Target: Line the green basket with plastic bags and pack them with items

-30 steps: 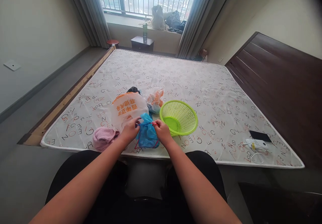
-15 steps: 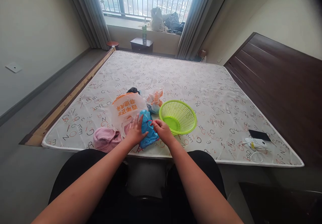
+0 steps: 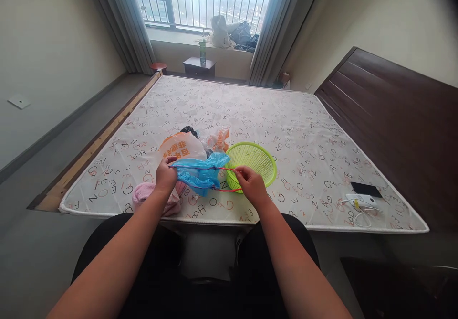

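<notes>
The blue bag [image 3: 198, 173] stretches sideways between both hands, close to the middle of the near edge of the mattress [image 3: 286, 118]. The left hand [image 3: 166, 175] is nearly closed, its fingers curled over the bag's left end. The right hand [image 3: 250, 181] is pinched shut, thumb against fingers, on the red string [image 3: 232, 169], which runs taut from the bag's right end; a lower strand of it loops back toward the same hand.

Just behind the right hand stands the green basket [image 3: 265, 160], upright, partly hidden by that hand and the string. The pink towel [image 3: 142, 192] lies bunched near the near edge, left of the middle, with the left forearm across part of it. Beyond the blue bag, toward the far edge, lie a white bag [image 3: 186, 144] with orange print, a crumpled bag [image 3: 221, 139] and a black bag [image 3: 189, 130], close together. Toward the near right corner, a black slab [image 3: 366, 189] lies beside a white device [image 3: 362, 200] and its cable [image 3: 363, 219].
</notes>
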A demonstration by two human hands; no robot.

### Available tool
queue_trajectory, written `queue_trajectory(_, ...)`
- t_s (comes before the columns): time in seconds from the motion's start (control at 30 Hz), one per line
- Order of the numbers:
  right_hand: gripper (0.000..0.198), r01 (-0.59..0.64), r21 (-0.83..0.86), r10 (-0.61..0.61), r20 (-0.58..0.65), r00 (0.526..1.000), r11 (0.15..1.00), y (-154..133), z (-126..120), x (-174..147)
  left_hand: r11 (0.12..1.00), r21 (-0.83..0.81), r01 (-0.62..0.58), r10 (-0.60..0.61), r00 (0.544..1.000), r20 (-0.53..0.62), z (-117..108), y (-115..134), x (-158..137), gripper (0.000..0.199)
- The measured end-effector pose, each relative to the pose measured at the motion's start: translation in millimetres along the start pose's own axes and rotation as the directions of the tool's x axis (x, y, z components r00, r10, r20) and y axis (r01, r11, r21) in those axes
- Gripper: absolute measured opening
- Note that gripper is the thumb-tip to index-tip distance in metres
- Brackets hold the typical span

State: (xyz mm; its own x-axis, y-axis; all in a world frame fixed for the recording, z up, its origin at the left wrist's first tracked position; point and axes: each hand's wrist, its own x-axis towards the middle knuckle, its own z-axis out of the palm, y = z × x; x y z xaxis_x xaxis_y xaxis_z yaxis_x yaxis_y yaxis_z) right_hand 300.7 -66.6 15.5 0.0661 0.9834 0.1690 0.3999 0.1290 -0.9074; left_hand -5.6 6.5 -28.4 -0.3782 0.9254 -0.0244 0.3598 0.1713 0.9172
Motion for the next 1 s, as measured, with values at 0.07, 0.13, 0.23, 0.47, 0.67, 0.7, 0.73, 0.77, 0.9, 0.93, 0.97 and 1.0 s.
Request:
queue_trajectory(0.07,0.031,0.005,-0.057,-0.013,-0.131,0.991,0.998,-1,-3,-2,0.999,-0.031,0.008,-0.008,1.000,-0.012,-6,4,1,0.043)
queue_trajectory(0.13,0.032,-0.032,-0.064,0.014,-0.269,0.963,0.997,-2,-7,-2,0.999,-0.010,-0.034,0.033,0.997,-0.066,-12,5,5,0.043)
queue_trajectory(0.23,0.034,-0.115,-0.007,0.101,-0.414,0.904,0.993,-1,-15,2,0.998,0.029,-0.059,0.063,0.988,-0.142,-22,1,16,0.046)
queue_trajectory(0.47,0.033,-0.159,0.112,0.191,-0.396,0.898,0.981,11,-27,10,0.995,-0.094,-0.042,0.032,0.994,-0.106,-25,4,15,0.045)
queue_trajectory(0.67,0.073,0.180,-0.291,-0.221,-0.114,0.969,0.940,18,6,0,0.867,-0.461,0.189,-0.089,0.969,0.230,-14,29,-8,0.042)
queue_trajectory(0.7,0.075,0.215,-0.352,-0.257,-0.075,0.964,0.911,18,14,-2,0.852,-0.479,0.212,-0.090,0.960,0.265,-13,32,-10,0.043)
queue_trajectory(0.73,0.078,0.235,-0.402,-0.277,-0.050,0.960,0.885,18,21,-4,0.841,-0.489,0.231,-0.085,0.950,0.302,-13,33,-12,0.042)
queue_trajectory(0.77,0.080,0.242,-0.443,-0.286,-0.036,0.958,0.863,18,27,-5,0.835,-0.491,0.246,-0.074,0.936,0.343,-13,35,-14,0.040)
queue_trajectory(0.9,0.083,0.184,-0.514,-0.273,-0.103,0.957,0.838,24,41,2,0.831,-0.478,0.284,-0.027,0.879,0.476,-15,36,-18,0.027)
queue_trajectory(0.93,0.081,0.169,-0.497,-0.264,-0.128,0.956,0.851,26,42,5,0.832,-0.473,0.290,-0.025,0.871,0.490,-16,36,-19,0.026)
queue_trajectory(0.97,0.076,0.161,-0.465,-0.255,-0.146,0.956,0.871,29,41,8,0.834,-0.467,0.295,-0.030,0.868,0.497,-17,36,-19,0.027)
queue_trajectory(1.0,0.069,0.162,-0.418,-0.245,-0.154,0.957,0.894,31,40,11,0.837,-0.456,0.304,-0.039,0.863,0.503,-19,36,-19,0.028)
